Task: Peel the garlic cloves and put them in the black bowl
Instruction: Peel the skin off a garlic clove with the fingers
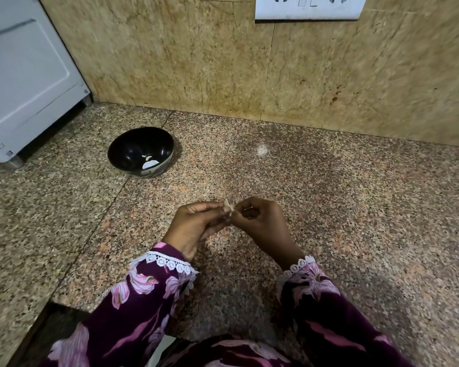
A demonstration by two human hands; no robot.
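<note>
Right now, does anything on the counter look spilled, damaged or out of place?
Nothing stands out. The round black bowl sits upright on the speckled granite counter with pale peeled pieces inside. Both hands, left hand and right hand, pinch one small garlic clove above the counter.

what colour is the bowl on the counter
The bowl is glossy black inside, seen best in the head view.

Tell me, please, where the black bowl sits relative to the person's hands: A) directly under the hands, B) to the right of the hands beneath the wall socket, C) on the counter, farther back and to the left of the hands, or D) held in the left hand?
C: the black bowl stands on the granite counter, apart from the left hand and right hand, which pinch a garlic clove.
</note>
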